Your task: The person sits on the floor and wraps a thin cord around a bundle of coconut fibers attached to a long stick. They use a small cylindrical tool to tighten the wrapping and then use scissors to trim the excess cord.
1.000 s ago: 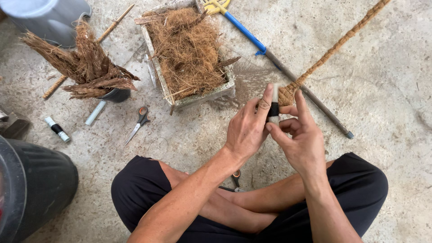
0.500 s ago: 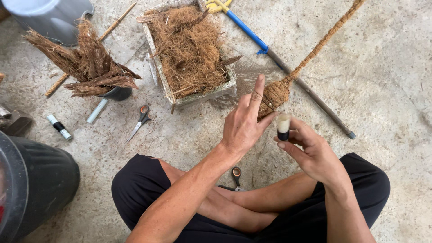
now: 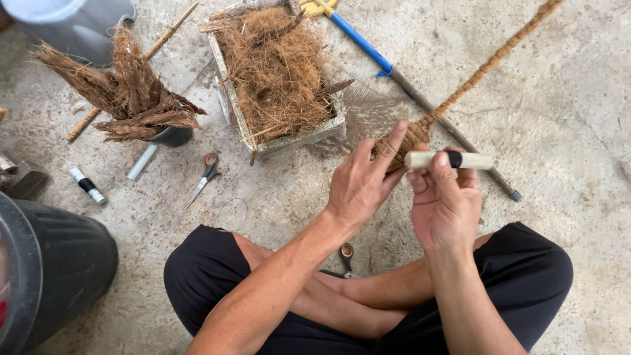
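Head camera, looking down on a person seated cross-legged on a bare concrete floor (image 3: 559,118): the left hand (image 3: 360,187) pinches the thick, bound end of a coir rope (image 3: 486,66) between thumb and fingers, index finger laid along the fibre, apparently to keep the twisted end from unravelling; the rope runs away up and to the right, off the top edge of the view. The right hand (image 3: 444,200) is closed around a small pale spool with a black band (image 3: 450,160), held level just beside the rope end, close enough that thread could pass straight from 1 to the other, though no thread is clearly visible. Behind the hands, a shallow box of loose coconut fibre (image 3: 279,72) sits within easy reach, and a blue-handled tool (image 3: 358,39) lies diagonally beneath the rope. To the left lie scissors with orange handles (image 3: 205,174), a bundle of brown husk pieces (image 3: 125,98) in a dark pot, a white tube (image 3: 142,162) and a second small spool (image 3: 87,186). A large dark bin (image 3: 46,276) fills the lower left corner. The floor is grey, stained and dusted with stray fibres.
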